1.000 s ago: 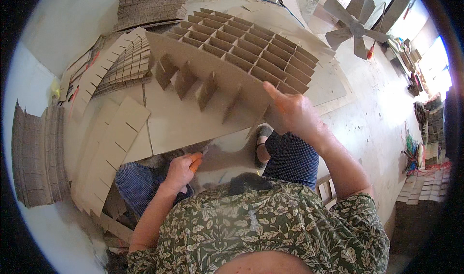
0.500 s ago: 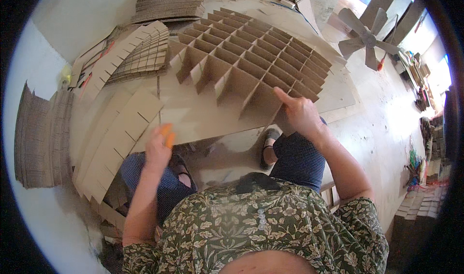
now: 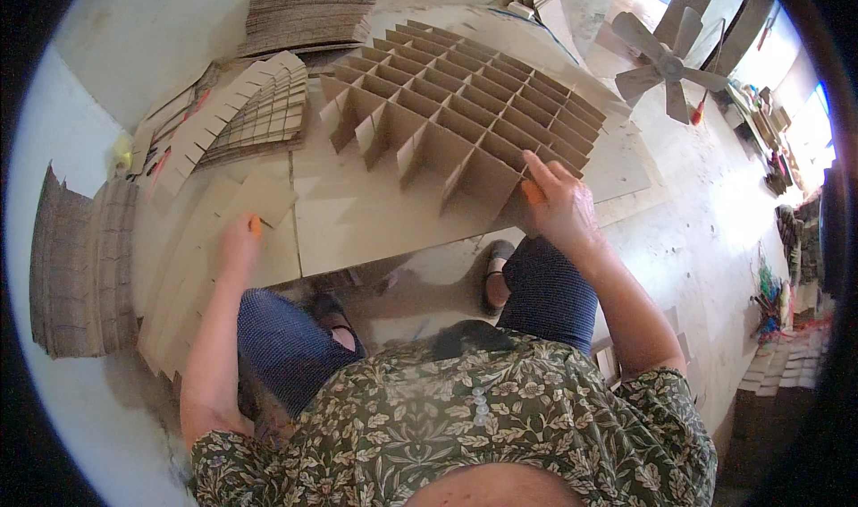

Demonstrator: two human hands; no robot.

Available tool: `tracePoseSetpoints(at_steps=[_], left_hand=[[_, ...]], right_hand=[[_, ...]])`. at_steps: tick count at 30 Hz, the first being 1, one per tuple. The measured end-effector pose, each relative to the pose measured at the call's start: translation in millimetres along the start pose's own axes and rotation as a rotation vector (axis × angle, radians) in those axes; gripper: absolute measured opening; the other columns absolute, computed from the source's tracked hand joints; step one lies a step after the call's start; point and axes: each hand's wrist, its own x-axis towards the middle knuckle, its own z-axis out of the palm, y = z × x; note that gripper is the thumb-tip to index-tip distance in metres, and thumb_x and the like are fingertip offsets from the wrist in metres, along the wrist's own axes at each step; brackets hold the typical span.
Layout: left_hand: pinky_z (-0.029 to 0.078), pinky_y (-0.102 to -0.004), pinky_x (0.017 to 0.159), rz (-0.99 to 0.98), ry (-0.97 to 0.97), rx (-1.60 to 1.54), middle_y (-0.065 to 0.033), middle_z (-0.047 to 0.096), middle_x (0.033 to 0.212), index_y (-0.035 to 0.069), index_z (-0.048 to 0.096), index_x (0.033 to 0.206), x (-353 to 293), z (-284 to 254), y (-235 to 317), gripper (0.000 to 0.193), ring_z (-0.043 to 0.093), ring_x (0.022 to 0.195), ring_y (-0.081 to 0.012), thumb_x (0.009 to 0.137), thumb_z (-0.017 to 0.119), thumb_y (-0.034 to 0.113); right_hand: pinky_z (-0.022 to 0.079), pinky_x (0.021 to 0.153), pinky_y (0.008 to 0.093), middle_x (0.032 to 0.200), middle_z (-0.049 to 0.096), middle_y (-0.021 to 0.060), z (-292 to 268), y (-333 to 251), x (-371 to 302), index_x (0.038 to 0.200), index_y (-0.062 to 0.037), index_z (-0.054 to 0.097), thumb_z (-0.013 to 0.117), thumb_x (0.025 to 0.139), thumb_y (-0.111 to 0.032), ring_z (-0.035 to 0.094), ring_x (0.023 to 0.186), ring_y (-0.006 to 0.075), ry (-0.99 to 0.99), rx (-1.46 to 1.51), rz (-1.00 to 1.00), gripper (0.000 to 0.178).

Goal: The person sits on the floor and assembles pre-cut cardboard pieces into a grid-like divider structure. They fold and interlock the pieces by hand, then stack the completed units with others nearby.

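A large cardboard divider grid [image 3: 465, 105], made of interlocked slotted strips, stands on the work board. My right hand [image 3: 565, 205] grips its near right corner, two fingers over the top edges and an orange-covered thumb against the near panel. Off to the left, a loose pile of flat slotted cardboard strips [image 3: 192, 270] lies fanned out at the board's edge. Over that pile my left hand [image 3: 238, 246], smeared by motion, is closed on a strip [image 3: 255, 196], with orange covering on a fingertip. The strips under this hand are blurred too.
Stacked slotted strips [image 3: 268, 109] lie behind the pile, with a taller cardboard stack [image 3: 313, 11] at the wall and another [image 3: 82, 261] at far left. A fan [image 3: 670, 67] stands at right. My knees are below the board [image 3: 357, 230].
My left hand has moved left and slightly up onto the strip pile, which shifted and blurred. My right hand stays at the grid's corner, its thumb now showing against the panel.
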Motion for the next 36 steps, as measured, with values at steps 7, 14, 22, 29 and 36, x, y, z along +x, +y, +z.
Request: tracePoseSetpoints(at_steps=[7, 14, 22, 29, 36], left_hand=[[0.046, -0.0338, 0.062, -0.214, 0.121, -0.440, -0.0170, 0.064, 0.082, -0.001, 0.065, 0.096, -6.6, -42.7, 21.1, 0.019, 0.060, 0.071, -0.0226, 0.089, 0.060, 0.015], [0.052, -0.0386, 0.072, 0.575, 0.523, -0.283, -0.0140, 0.064, 0.093, 0.001, 0.063, 0.091, -67.6, -82.1, 141.1, 0.016, 0.063, 0.084, -0.0326, 0.076, 0.067, 0.003], [0.051, -0.0399, 0.081, 0.908, 0.401, -0.462, -0.0121, 0.061, 0.106, -0.001, 0.064, 0.101, -110.1, -76.3, 196.8, 0.027, 0.060, 0.096, -0.0317, 0.075, 0.071, 0.007], [0.048, -0.0377, 0.085, 0.595, 0.240, -0.568, -0.0152, 0.060, 0.110, 0.000, 0.064, 0.104, -126.0, -9.3, 166.7, 0.020, 0.059, 0.100, -0.0336, 0.084, 0.062, 0.001], [0.050, -0.0336, 0.075, 0.446, -0.040, -0.721, -0.0159, 0.065, 0.097, 0.000, 0.064, 0.102, -131.7, 24.2, 167.5, 0.018, 0.064, 0.086, -0.0316, 0.084, 0.063, 0.003]], right_hand=[[0.049, 0.065, 0.0382, 0.085, 0.061, 0.0162, -18.8, -40.2, -2.4, 0.113, 0.0004, 0.060, 0.063, 0.086, -0.011, 0.062, 0.074, 0.0303, 0.069, 0.416, -0.124, 0.030], [0.053, 0.071, 0.0298, 0.101, 0.066, 0.0105, 7.5, -93.5, 6.0, 0.117, 0.0047, 0.058, 0.057, 0.094, -0.029, 0.064, 0.086, 0.0178, -0.651, 1.424, 0.507, 0.041], [0.054, 0.069, 0.0305, 0.093, 0.068, 0.0096, 2.3, -92.2, 7.5, 0.104, 0.0004, 0.064, 0.060, 0.091, -0.021, 0.066, 0.078, 0.0163, -0.519, 1.479, 0.731, 0.026], [0.051, 0.079, 0.0328, 0.101, 0.067, 0.0076, -43.4, -23.2, -9.8, 0.109, -0.0016, 0.064, 0.062, 0.088, -0.008, 0.064, 0.089, 0.0179, 0.292, 1.695, 0.378, 0.022], [0.049, 0.080, 0.0295, 0.098, 0.067, 0.0037, -14.0, 4.2, -48.6, 0.104, -0.0016, 0.066, 0.060, 0.088, -0.004, 0.060, 0.088, 0.0139, 0.381, 1.143, 0.479, 0.017]])
